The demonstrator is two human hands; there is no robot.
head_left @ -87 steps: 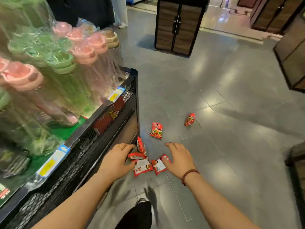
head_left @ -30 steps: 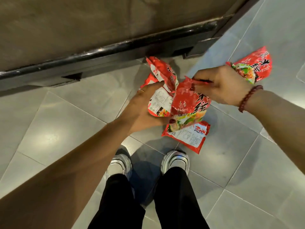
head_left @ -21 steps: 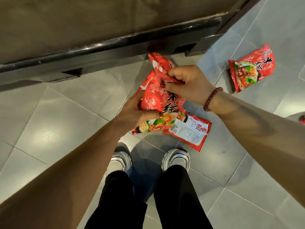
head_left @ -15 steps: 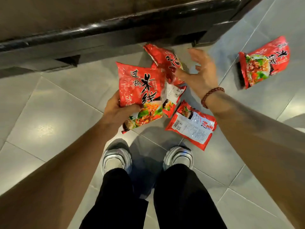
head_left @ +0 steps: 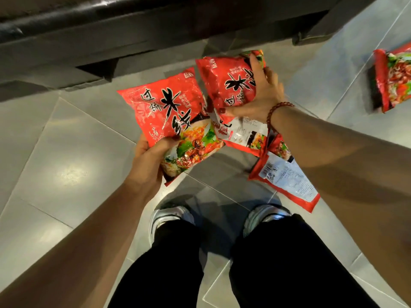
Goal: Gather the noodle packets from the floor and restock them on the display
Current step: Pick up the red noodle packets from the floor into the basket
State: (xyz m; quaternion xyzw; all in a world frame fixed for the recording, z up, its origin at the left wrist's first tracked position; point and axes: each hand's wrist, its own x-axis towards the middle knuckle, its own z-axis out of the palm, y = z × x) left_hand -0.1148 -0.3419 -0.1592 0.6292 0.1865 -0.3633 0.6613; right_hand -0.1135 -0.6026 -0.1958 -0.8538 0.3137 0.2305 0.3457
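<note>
Fingers (head_left: 255, 63) of the right hand (head_left: 264, 94) curl round the upper packet (head_left: 226, 83), thumb under its lower edge. At that hand's 8 o'clock, the left hand (head_left: 149, 161) grips the front packet (head_left: 169, 116), thumb on its printed face. Between them, a third packet (head_left: 242, 134) shows its white back; whether either hand holds it cannot be told. A fourth packet (head_left: 287, 176) lies face-down on the floor (head_left: 66, 152) at the right hand's 5 o'clock. A fifth packet (head_left: 393, 81) lies well apart at 3 o'clock. Display base (head_left: 155, 30) runs along 12 o'clock.
</note>
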